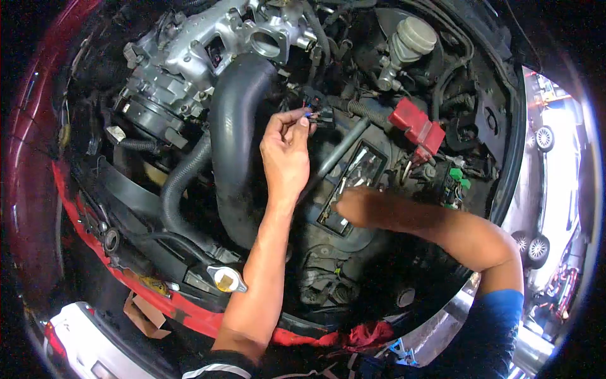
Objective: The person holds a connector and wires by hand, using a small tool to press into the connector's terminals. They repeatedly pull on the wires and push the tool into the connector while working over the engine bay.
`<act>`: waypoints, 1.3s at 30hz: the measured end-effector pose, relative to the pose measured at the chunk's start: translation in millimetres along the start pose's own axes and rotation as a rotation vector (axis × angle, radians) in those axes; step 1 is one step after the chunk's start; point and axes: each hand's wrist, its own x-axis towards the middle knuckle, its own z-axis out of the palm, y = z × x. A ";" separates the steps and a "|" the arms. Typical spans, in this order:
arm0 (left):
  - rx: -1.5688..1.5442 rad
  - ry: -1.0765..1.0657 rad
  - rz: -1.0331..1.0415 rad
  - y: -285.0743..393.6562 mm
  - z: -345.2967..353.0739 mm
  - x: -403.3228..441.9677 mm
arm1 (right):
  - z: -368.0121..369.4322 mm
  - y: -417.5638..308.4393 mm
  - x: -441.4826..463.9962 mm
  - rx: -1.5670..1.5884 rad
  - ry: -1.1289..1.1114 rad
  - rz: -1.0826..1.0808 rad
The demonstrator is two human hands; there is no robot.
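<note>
Fingers pinched together, my left hand (287,148) holds something small with a blue part beside a black connector (322,112) and wires, just right of the thick black hose (237,126). My right hand (355,206) is at the black tray (363,165) with small metal parts in it. Its fingers point down into the tray and are mostly hidden, so what they hold is unclear. A grey tube (344,146) lies slanted between the left hand and the tray.
The metal engine parts (205,38) are at the upper left. A red terminal cover (418,126) and a reservoir with a pale cap (416,35) sit at the right. The radiator cap (225,278) is near the left forearm. A red cloth (369,336) hangs on the front edge.
</note>
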 end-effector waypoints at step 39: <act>0.267 -0.038 -0.065 7.9 1.7 -4.8 | -121.0 53.6 41.5 1.585 0.531 0.761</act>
